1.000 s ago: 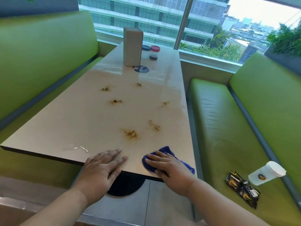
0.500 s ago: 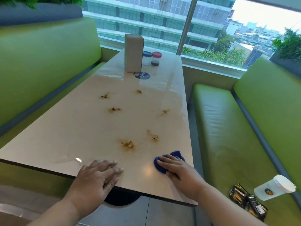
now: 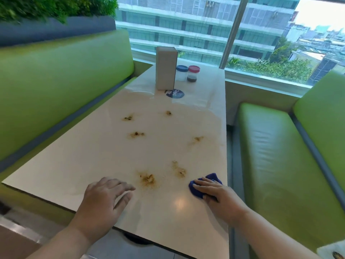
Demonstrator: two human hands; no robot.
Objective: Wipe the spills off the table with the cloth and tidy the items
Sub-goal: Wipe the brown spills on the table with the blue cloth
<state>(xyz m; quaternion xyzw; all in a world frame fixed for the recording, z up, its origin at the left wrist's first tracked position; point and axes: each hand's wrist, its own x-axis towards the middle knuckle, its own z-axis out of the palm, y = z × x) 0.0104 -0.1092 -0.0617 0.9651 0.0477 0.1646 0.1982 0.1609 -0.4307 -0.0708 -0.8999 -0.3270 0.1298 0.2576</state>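
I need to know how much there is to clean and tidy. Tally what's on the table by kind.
Brown spills: 6, the nearest just ahead of the left hand
Lidded jars: 2, blue lid and red lid
Tall box: 1
Round sticker: 1
Blue cloth: 1, under the right hand
Total: 11

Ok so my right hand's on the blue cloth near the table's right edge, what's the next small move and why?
Probably slide the blue cloth forward and a little left onto the nearest brown spill. Your right hand already presses the cloth flat on the table, and that stain lies just beyond it, unwiped. The larger spill beside your left hand could follow.
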